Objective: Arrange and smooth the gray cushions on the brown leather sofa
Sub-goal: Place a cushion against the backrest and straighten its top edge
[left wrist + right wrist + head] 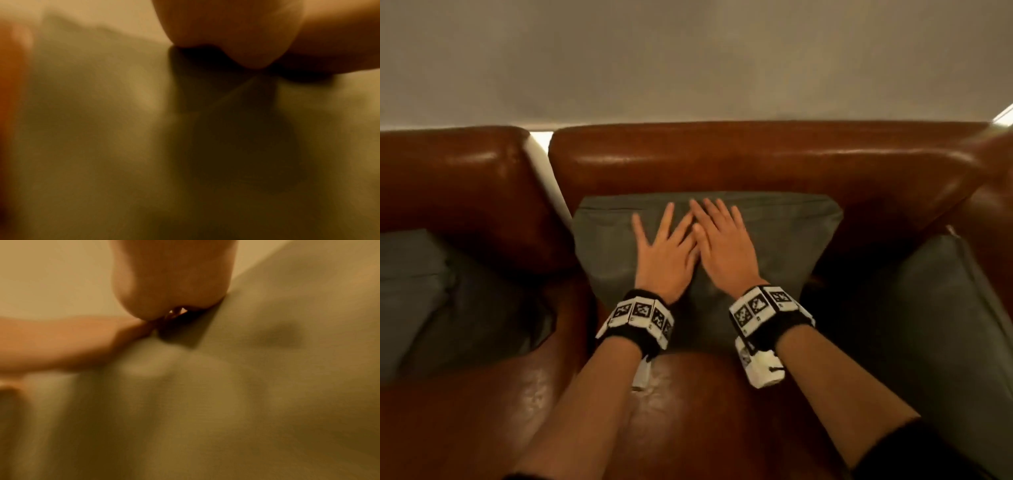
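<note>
Both wrist views blurred; side cushions point(945, 308) cut off.

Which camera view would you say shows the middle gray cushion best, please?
The head view: the whole middle cushion shows against the sofa back, with the left hand and right hand flat on it. Both wrist views show only blurred fabric close up under the palms.
</note>
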Motion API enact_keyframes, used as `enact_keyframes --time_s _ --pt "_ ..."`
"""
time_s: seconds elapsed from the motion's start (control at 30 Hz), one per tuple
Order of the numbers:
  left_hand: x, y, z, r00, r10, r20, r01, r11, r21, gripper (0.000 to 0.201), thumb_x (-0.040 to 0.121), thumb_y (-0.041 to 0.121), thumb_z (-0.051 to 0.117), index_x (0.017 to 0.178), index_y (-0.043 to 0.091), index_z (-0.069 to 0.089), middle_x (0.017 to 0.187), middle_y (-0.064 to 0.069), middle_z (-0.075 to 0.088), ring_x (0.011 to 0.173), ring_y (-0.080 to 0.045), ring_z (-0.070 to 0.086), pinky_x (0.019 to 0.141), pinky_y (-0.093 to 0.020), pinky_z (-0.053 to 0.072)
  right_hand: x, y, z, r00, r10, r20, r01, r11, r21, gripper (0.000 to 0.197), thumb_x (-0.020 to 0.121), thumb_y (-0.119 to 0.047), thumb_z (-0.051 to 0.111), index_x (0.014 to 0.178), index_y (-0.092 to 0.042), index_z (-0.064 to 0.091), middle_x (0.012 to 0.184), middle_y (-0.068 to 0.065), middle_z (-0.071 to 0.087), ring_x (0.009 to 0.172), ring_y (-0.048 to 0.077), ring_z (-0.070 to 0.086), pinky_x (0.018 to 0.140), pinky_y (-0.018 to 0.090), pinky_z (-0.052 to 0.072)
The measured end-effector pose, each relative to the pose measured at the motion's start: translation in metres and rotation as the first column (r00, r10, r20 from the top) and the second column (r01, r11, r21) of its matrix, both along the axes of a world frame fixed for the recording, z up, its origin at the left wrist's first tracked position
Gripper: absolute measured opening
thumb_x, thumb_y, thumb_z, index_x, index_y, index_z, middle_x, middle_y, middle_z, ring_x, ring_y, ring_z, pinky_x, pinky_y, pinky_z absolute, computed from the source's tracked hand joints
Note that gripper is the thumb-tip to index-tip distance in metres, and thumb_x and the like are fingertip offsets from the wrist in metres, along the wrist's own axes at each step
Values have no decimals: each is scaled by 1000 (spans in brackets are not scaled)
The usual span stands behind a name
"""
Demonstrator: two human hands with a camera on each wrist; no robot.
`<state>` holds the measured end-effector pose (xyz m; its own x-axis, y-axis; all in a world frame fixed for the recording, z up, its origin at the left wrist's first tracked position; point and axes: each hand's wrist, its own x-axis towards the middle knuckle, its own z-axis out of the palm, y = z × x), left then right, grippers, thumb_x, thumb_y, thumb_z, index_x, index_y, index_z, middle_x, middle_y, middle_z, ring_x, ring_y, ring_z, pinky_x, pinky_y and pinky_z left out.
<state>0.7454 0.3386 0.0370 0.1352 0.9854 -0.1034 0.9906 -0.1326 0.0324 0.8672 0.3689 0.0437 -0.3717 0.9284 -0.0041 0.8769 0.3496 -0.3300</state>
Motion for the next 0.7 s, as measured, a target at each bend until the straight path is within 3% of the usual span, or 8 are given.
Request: enact_keyframes --time_s 0.13,0.27,0.37,0.43,0.47,0.57,0.6,0.7 --pt "-70 -5 9 932 352 90 -345 935 -80 54 96 46 2 148 38 15 159 10 12 148 -10 3 110 -70 -3 84 -4 -3 980 -170 107 169 986 15 60 99 -53 14 147 -24 34 153 0 35 145 22 23 118 37 -1" --pt "-99 1 36 885 425 188 -417 905 -80 48 101 36 27 147 24 25 159 -3 13 147 -23 7 113 -59 11 126 -6 22 911 -406 70 402 913 69 58 99 -51 26 145 -17 37 153 6 33 146 26 19 116 44 -6" --pt "-93 13 55 550 697 460 -701 685 -199 52 97 35 45 134 -2 44 141 -27 38 131 -42 36 107 -48 31 132 13 44 632 -740 -232 698 673 -246 60 94 -47 49 133 -2 46 138 21 45 131 38 39 105 46 31" --pt "-91 18 68 299 807 510 -755 526 -391 52 94 36 53 119 -8 57 125 -30 54 119 -43 49 99 -44 39 135 26 52 318 -888 -333 638 460 -618 75 77 -61 63 120 1 57 122 18 60 114 35 56 98 41 46" --pt "-92 17 75 234 822 519 -753 491 -438 49 92 36 56 111 -9 62 119 -29 60 113 -42 54 95 -42 42 138 29 55 245 -914 -324 588 406 -699 80 66 -66 68 114 -1 62 114 17 64 107 33 61 95 43 50" --pt "-104 3 85 102 787 609 -716 483 -504 42 89 34 61 106 -5 66 110 -22 65 107 -37 59 95 -39 44 151 23 62 242 -903 -356 479 430 -765 35 83 -42 68 91 -8 64 108 16 66 88 25 64 78 39 55" --pt "-109 -7 85 4 760 650 -679 479 -556 39 89 33 62 106 -2 66 109 -20 66 105 -34 61 97 -40 47 155 14 69 268 -889 -372 442 457 -772 23 89 -34 62 87 -11 63 106 15 65 86 23 63 76 35 54" --pt "-114 -30 76 -261 700 664 -560 451 -695 27 91 28 59 103 4 65 98 -13 67 92 -27 64 91 -38 49 166 -12 77 343 -839 -422 354 531 -770 20 96 -29 51 88 -14 62 100 11 64 91 23 61 76 32 51"
